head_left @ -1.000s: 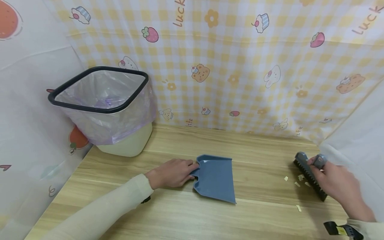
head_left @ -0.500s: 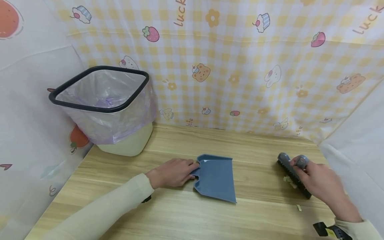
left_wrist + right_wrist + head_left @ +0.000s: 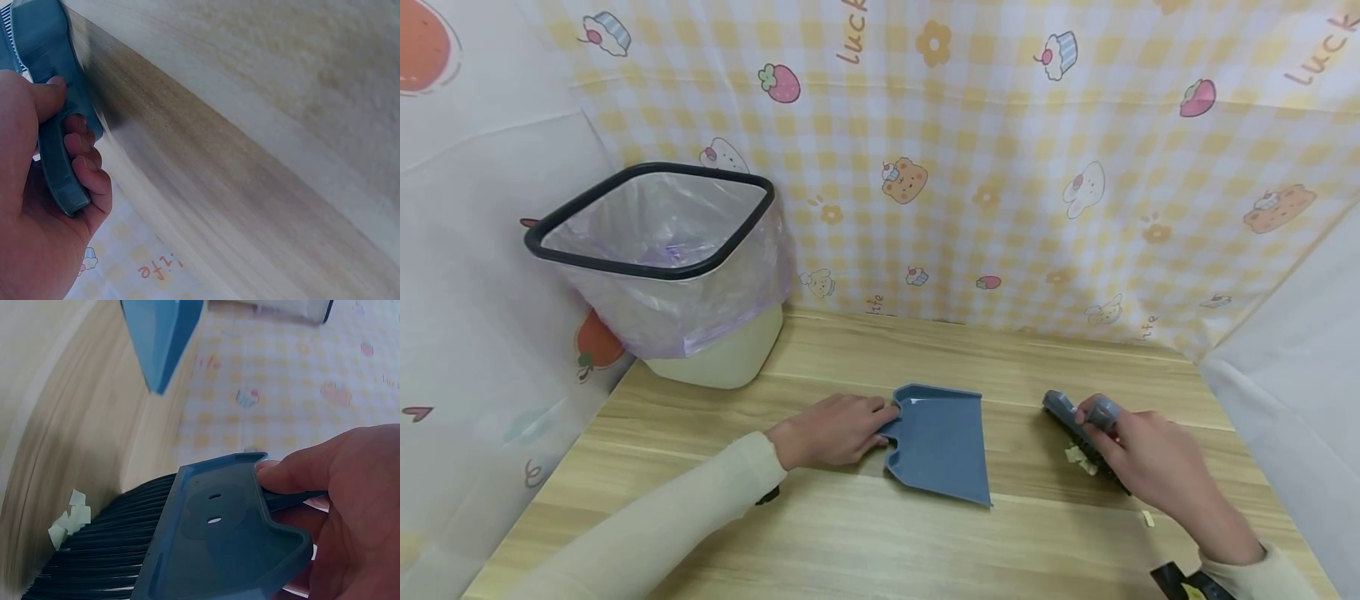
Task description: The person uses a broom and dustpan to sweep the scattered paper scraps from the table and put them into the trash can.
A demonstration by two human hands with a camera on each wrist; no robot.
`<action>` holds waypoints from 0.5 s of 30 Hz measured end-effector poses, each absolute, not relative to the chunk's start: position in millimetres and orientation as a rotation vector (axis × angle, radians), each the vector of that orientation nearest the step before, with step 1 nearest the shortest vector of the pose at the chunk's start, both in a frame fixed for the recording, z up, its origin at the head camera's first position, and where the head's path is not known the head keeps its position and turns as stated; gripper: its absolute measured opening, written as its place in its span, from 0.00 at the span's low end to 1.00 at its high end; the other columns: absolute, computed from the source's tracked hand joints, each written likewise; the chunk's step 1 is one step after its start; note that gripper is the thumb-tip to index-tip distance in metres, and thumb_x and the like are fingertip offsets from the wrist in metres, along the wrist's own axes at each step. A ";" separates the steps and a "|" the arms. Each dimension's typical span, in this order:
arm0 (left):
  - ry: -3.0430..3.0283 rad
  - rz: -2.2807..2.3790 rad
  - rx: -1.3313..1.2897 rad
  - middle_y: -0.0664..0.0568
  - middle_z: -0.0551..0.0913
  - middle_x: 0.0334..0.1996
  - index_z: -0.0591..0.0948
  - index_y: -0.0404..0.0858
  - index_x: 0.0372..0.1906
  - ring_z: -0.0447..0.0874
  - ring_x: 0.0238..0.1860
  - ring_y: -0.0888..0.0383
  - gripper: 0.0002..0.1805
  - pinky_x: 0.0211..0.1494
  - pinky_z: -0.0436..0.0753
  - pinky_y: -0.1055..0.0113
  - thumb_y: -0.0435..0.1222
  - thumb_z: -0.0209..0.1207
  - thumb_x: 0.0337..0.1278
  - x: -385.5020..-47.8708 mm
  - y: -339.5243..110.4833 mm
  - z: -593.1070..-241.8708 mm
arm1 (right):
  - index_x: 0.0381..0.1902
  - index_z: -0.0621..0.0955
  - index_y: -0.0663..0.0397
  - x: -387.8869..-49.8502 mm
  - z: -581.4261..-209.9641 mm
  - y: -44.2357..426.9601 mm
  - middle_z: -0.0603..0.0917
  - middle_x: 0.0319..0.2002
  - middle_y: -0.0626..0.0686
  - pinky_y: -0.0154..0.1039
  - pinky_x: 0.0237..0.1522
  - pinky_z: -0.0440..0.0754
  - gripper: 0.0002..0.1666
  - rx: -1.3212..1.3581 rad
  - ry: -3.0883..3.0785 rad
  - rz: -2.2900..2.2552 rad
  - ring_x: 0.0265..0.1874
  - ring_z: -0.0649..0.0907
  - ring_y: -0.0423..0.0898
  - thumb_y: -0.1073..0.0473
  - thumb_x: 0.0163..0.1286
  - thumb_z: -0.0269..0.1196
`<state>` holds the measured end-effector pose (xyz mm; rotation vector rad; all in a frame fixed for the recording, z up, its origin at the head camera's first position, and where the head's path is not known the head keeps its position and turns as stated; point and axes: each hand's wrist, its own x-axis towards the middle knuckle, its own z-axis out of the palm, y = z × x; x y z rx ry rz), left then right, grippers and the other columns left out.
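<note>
A blue dustpan (image 3: 940,446) lies flat on the wooden table, its open edge facing right. My left hand (image 3: 838,431) grips its handle; in the left wrist view the fingers curl round that handle (image 3: 61,165). To the right, my right hand (image 3: 1150,454) holds a blue hand brush (image 3: 219,525) with dark bristles (image 3: 119,531) touching the table. Small pale scraps (image 3: 1081,458) gather against the bristles on the side toward the dustpan. One more pale scrap (image 3: 1147,518) lies apart, nearer the front, below the brush.
A cream bin (image 3: 722,358) with a black rim (image 3: 685,271) and a clear liner bag stands at the table's back left. Yellow checked cloth (image 3: 985,167) hangs behind the table (image 3: 850,542), and white cloth hangs at both sides.
My right hand has swept the brush leftward, closer to the dustpan, and the scraps have moved along with it. The lone scrap, the left hand and the dustpan have stayed put.
</note>
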<state>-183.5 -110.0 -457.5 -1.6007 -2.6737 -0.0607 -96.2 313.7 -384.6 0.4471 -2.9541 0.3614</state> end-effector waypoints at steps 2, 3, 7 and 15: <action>-2.679 -0.058 -1.599 0.48 0.86 0.50 0.78 0.36 0.69 0.88 0.45 0.56 0.19 0.50 0.89 0.62 0.42 0.57 0.87 -183.8 -109.4 -457.2 | 0.54 0.85 0.43 -94.6 -384.6 306.9 0.69 0.17 0.39 0.38 0.16 0.64 0.08 0.478 -2.938 0.354 0.14 0.66 0.39 0.58 0.81 0.68; -2.682 -0.058 -1.599 0.48 0.86 0.50 0.78 0.36 0.69 0.88 0.45 0.56 0.19 0.50 0.89 0.62 0.42 0.57 0.87 -183.9 -109.2 -457.1 | 0.54 0.85 0.42 -93.7 -384.7 303.7 0.68 0.17 0.38 0.38 0.16 0.63 0.08 0.499 -2.925 0.348 0.14 0.65 0.38 0.58 0.81 0.69; -2.687 -0.057 -1.598 0.48 0.86 0.50 0.78 0.35 0.69 0.88 0.45 0.56 0.19 0.50 0.89 0.62 0.41 0.57 0.87 -184.3 -109.2 -457.4 | 0.53 0.86 0.40 -89.9 -385.4 292.9 0.65 0.17 0.34 0.35 0.17 0.62 0.09 0.579 -2.885 0.346 0.13 0.61 0.34 0.59 0.79 0.70; -2.694 -0.071 -1.599 0.47 0.86 0.51 0.78 0.35 0.70 0.88 0.47 0.55 0.20 0.51 0.89 0.61 0.41 0.57 0.87 -184.8 -109.6 -458.5 | 0.53 0.85 0.40 -82.6 -383.3 290.2 0.67 0.18 0.33 0.35 0.17 0.63 0.10 0.548 -2.890 0.371 0.13 0.63 0.33 0.60 0.79 0.69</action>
